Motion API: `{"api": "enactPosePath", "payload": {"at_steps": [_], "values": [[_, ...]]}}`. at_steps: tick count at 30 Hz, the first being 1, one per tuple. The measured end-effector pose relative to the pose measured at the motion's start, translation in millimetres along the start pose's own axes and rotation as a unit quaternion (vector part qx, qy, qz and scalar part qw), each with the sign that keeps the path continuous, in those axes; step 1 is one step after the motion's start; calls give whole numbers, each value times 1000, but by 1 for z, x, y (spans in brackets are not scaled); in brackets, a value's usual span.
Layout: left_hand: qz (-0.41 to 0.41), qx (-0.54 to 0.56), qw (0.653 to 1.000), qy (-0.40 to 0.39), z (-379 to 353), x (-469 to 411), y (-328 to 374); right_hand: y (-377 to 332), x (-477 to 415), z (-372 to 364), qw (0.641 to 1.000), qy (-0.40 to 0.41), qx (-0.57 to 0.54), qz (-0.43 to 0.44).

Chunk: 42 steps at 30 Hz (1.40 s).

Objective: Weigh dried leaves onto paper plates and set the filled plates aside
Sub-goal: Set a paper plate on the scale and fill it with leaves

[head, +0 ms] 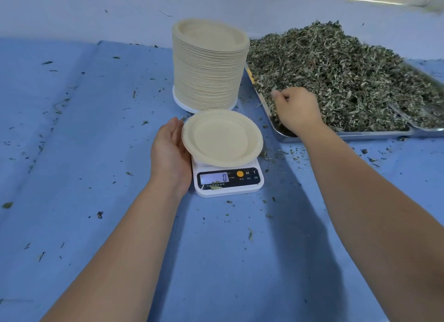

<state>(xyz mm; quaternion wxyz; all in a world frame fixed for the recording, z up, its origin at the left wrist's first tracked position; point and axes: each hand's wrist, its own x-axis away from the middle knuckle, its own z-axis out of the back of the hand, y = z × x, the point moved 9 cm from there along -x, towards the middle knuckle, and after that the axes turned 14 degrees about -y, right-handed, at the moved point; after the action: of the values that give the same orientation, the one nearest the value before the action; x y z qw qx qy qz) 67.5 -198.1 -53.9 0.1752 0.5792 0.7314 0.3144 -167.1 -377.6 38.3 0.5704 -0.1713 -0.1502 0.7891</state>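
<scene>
**On the Scale: Loading an Empty Plate**

On the white digital scale (228, 181), which reads zero, sits a round beige paper plate (222, 137), empty. The left hand (170, 151) steadies its left rim with straight fingers. The right hand (296, 112) curls its fingers into the dried green leaves (336, 76) at the near corner of the steel tray (348, 135). Its palm side is hidden, so a gathered pinch is probable only. Release the rim before reading. Add leaves in small amounts, centred.

Bright, soft shadows, wide-angle edge warp
</scene>
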Motion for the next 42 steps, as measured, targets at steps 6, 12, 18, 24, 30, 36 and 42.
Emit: {"api": "enactPosePath", "payload": {"at_steps": [6, 12, 18, 24, 30, 36, 42], "values": [[10, -9, 999, -41, -3, 0, -2, -21, 1, 36, 996, 83, -38, 8], [19, -18, 999, -32, -4, 2, -1, -95, 22, 38, 987, 73, -105, 97], [17, -29, 999, -31, -4, 6, 2, -153, 63, -50, 971, -129, -9, 201], [-7, -66, 997, -44, -8, 9, 6, -144, 68, -48, 964, -127, -12, 235], [-21, -81, 994, -67, -18, 3, 4, -96, 63, -32, 922, -131, -312, 191], [-4, -118, 991, -58, -16, 2, -1, -14, 56, 2, 990, 82, -54, 101], [-13, -127, 991, -29, -10, 2, 2, 25, 41, -20, 992, -28, 121, -16]]}}
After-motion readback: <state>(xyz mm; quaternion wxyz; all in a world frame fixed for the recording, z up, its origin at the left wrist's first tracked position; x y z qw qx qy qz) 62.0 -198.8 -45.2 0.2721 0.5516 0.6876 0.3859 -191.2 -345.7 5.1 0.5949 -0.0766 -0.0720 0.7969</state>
